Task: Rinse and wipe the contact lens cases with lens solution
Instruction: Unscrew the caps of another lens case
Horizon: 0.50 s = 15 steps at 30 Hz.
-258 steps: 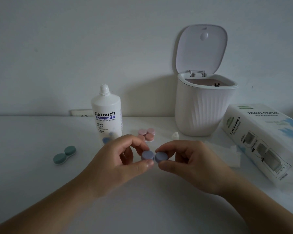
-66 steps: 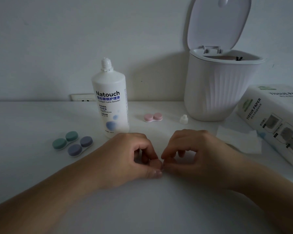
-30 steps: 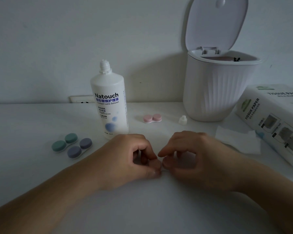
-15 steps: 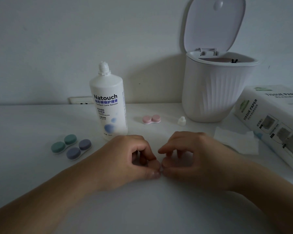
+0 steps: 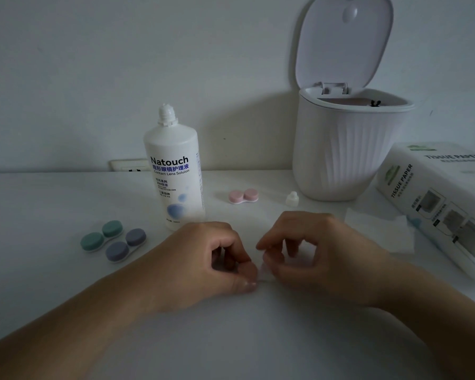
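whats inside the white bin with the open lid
Inside the white bin, only a pinkish-brown surface shows near the rim, with a small dark item at the back right. The wall hides everything below.

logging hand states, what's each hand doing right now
Left hand: fingers curled, pinching something small; what it is cannot be told.
Right hand: fingers curled, pinching the same small, pale item.

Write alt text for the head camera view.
Two hands, left hand and right hand, meet fingertip to fingertip low over a white table, pinching something small, unclear what. Behind stand an uncapped lens solution bottle, green case, purple case, pink case, open bin, tissue box.
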{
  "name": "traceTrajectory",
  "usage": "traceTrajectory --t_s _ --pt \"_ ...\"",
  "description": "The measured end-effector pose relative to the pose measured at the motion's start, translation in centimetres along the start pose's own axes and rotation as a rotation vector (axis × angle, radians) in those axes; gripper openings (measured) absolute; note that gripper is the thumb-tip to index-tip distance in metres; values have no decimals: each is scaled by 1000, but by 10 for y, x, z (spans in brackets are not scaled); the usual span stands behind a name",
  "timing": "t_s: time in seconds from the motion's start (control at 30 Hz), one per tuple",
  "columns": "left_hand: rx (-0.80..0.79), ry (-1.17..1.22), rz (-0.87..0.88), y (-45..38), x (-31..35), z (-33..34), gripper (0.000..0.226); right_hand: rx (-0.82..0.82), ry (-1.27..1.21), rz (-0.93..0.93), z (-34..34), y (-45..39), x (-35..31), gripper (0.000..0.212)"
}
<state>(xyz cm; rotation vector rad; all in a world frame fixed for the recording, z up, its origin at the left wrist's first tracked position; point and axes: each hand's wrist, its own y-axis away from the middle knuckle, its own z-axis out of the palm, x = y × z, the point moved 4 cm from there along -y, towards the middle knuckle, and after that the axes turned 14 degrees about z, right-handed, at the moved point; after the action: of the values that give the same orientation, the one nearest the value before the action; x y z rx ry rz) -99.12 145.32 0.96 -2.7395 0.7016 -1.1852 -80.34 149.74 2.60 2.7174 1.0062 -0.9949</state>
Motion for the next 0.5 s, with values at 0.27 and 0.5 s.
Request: traceTrajectory --t_s 0.27,0.5 --pt "-1 6 25 0 0 0 18 217 -82 158 -14 -8 19 10" --pt "-2 14 43 0 0 0 18 251 156 265 -12 -12 33 24"
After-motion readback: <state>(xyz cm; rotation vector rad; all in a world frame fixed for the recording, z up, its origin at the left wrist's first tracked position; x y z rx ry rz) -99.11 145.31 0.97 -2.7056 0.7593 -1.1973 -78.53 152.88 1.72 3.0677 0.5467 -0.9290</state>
